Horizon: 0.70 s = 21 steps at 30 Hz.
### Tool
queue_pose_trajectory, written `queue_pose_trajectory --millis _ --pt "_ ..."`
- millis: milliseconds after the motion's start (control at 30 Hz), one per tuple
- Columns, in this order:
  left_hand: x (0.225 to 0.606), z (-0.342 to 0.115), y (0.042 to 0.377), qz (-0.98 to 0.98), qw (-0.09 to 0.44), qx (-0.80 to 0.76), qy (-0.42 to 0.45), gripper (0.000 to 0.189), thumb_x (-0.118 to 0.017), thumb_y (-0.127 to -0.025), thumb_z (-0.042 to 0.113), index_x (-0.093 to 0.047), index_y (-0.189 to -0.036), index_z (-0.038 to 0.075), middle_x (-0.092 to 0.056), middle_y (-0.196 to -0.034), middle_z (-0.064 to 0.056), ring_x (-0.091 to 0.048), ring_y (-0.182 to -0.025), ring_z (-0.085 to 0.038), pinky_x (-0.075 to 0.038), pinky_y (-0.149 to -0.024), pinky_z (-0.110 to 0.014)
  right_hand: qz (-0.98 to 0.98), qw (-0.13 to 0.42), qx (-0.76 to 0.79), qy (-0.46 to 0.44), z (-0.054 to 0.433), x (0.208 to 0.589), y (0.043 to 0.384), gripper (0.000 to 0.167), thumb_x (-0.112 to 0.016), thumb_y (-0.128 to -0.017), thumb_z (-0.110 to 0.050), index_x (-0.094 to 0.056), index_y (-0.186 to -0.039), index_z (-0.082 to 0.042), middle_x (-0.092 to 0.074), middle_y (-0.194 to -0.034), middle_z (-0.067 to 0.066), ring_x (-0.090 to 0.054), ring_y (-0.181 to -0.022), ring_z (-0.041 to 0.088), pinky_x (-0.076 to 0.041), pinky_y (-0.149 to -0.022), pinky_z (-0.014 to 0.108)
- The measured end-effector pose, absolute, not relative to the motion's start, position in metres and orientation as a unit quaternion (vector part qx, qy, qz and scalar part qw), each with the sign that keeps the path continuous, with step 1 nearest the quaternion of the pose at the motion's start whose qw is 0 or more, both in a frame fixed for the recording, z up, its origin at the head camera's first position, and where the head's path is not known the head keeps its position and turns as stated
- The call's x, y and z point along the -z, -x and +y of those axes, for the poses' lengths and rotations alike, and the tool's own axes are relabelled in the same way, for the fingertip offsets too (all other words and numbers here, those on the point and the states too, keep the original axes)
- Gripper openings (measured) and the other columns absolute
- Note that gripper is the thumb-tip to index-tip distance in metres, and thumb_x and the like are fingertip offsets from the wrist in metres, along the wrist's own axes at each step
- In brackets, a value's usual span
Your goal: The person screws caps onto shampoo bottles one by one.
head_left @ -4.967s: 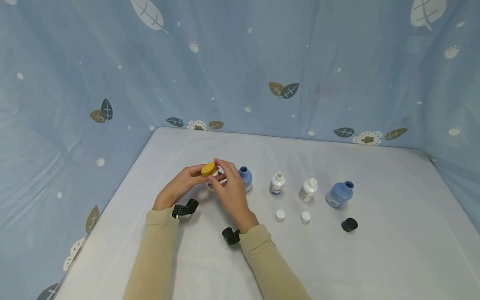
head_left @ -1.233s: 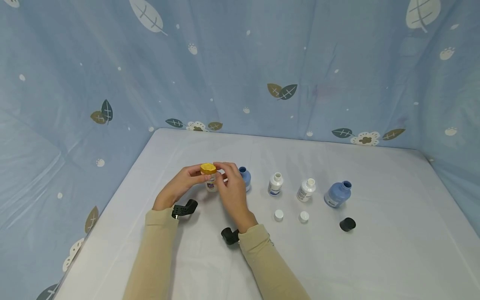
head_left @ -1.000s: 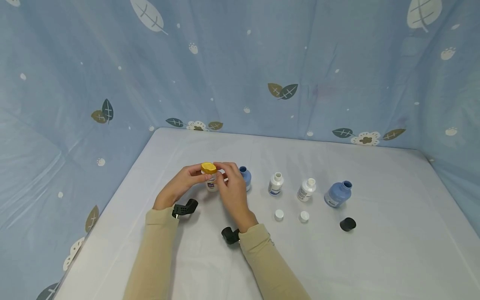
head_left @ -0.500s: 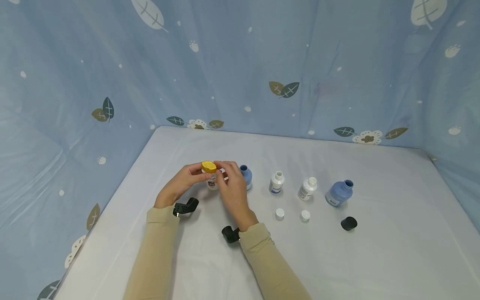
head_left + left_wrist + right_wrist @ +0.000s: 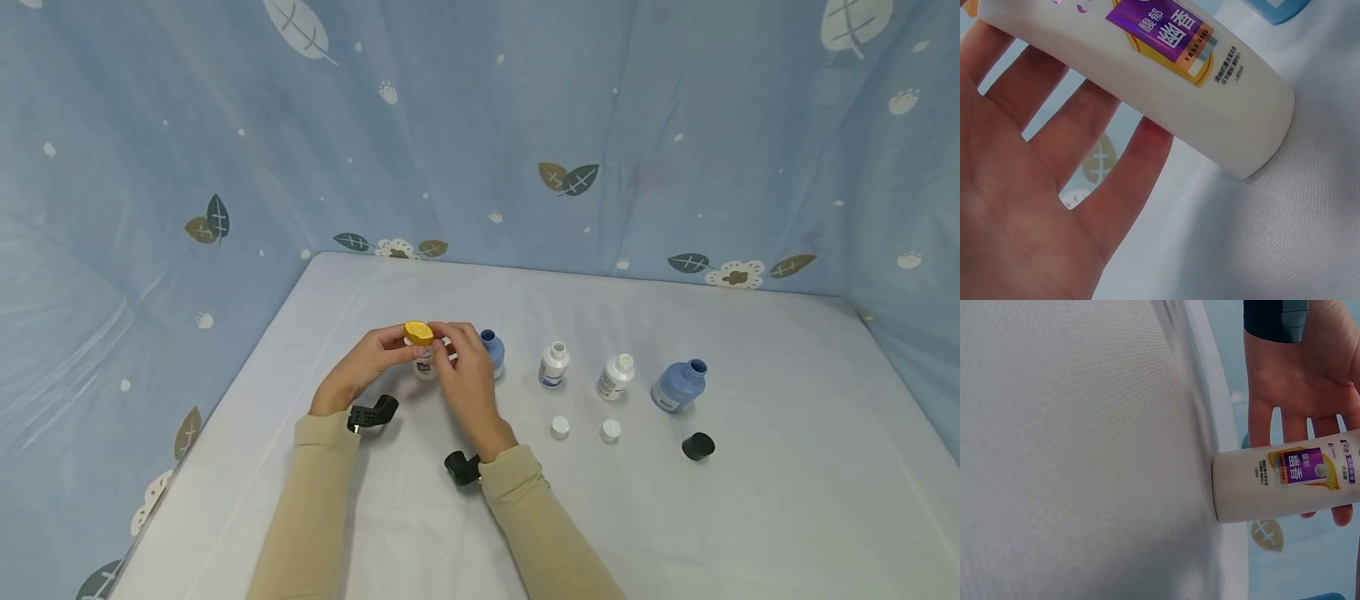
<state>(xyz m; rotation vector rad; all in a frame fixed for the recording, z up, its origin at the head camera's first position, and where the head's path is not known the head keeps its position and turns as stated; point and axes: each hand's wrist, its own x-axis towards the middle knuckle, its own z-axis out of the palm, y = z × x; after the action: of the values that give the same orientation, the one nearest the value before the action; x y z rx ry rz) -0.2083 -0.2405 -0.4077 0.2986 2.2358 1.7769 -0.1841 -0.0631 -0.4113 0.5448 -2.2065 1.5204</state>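
Observation:
A white plastic bottle [image 5: 426, 368] with a purple and yellow label stands nearly upright at the table's left half, topped by a yellow cap [image 5: 418, 333]. My left hand [image 5: 363, 364] grips its upper part from the left, thumb just under the cap. From the right, my right hand [image 5: 467, 379] pinches at the cap's edge with thumb and index finger. In the left wrist view, the left fingers [image 5: 1085, 119] run behind the bottle [image 5: 1179, 94]. The right wrist view shows the bottle's base [image 5: 1235, 487] at the table's surface; the cap is out of frame there.
Close behind the right hand stands an uncapped blue bottle [image 5: 492, 354]. Farther right are two uncapped white bottles [image 5: 553, 365] and another blue bottle [image 5: 678, 387]. Two white caps [image 5: 559, 427] and a black cap [image 5: 698, 447] lie in front of them on the white table [image 5: 600, 517].
Five seconds ago the bottle leaned more, with its cap tilted toward the left; it now stands straighter. Over the last second the yellow cap has turned slightly while both hands stay at the bottle.

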Motion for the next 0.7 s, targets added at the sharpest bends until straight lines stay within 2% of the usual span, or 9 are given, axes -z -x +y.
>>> queue_pose_trajectory --millis 267,700 --pt "0.4104 -0.2415 0.209 0.781 0.12 -0.602 -0.115 0.047 -0.067 -0.08 0.031 -0.056 -0.119 0.008 -0.054 -0.12 -0.008 -0.05 -0.109 -0.023 -0.03 -0.096 -0.047 -0.784 0.188 -0.559 -0.195 -0.0628 0.4092 0.1829 0.023 -0.05 -0.091 -0.015 -0.061 -0.111 -0.014 -0.053 -0.101 -0.004 -0.051 -0.075 0.005 -0.045 -0.058 0.019" --pt "0.4097 -0.2403 0.209 0.787 0.111 -0.595 -0.114 0.047 -0.068 -0.078 0.031 -0.058 -0.118 0.009 -0.055 -0.119 -0.007 -0.052 -0.106 -0.022 -0.033 -0.094 -0.046 -0.784 0.183 -0.562 -0.19 -0.0628 0.4101 0.1836 0.023 -0.049 -0.091 -0.014 -0.06 -0.111 -0.014 -0.053 -0.1 -0.005 -0.051 -0.074 0.004 -0.045 -0.056 0.018"
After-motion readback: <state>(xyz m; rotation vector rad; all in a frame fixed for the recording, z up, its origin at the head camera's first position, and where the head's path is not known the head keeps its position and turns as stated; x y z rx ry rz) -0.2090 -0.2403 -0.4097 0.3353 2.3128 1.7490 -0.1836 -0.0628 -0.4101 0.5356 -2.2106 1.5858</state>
